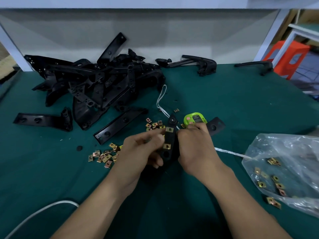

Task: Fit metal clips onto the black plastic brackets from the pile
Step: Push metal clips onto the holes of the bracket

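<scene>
Left hand (146,149) curled, fingertips pinching a clip (169,129) on the upper edge of the bracket (170,144). Right hand (196,145) closed around the bracket's right side, holding it upright above the green mat (224,100). Second clip (167,146) seated lower on the same bracket. Loose clips (103,155) scattered just left of the hands. Pile (96,83) farther back left. Bag (286,169) with more clips at right.

Bracket's (170,144) lower end behind hands (195,145)
</scene>
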The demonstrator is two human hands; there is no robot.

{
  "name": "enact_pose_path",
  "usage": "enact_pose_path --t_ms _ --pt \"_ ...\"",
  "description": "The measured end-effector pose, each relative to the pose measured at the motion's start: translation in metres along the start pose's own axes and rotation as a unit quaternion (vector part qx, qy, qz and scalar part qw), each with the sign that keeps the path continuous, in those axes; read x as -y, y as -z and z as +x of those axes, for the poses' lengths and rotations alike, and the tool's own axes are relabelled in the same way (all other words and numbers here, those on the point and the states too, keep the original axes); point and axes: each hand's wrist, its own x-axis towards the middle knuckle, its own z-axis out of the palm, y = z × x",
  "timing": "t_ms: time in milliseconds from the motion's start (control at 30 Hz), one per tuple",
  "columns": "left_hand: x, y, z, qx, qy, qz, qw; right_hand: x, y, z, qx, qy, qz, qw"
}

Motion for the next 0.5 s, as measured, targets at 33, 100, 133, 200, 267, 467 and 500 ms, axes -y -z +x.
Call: enact_pose_path --t_ms 33,100,133,200,267,467,500 --pt "-0.001 0.0 0.0 0.01 0.008 -0.018 1.0 -0.001 0.001 0.0 -0.001 -0.011 0.007 1.0" --pt "-0.003 -0.002 -0.002 0.015 0.007 -0.026 1.0 -0.003 0.003 0.0 0.004 -0.021 0.017 1.0" --pt "-0.004 -0.003 -0.002 0.013 0.003 -0.019 1.0 -0.003 0.006 0.0 0.005 -0.019 0.015 1.0" --pt "-0.008 -0.004 -0.003 0.016 -0.005 -0.001 1.0 0.0 0.013 0.0 -0.003 0.0 -0.008 1.0" --pt "-0.015 -0.005 -0.004 0.023 -0.013 -0.001 1.0 0.002 0.025 -0.001 -0.018 0.011 -0.015 1.0" --pt "-0.042 -0.039 -0.004 -0.016 -0.038 0.025 0.999 -0.019 0.07 -0.018 -0.056 -0.024 -0.082 0.995" --pt "-0.046 -0.052 -0.003 -0.032 -0.062 0.054 0.996 -0.027 0.077 -0.021 -0.06 -0.033 -0.088 0.994"
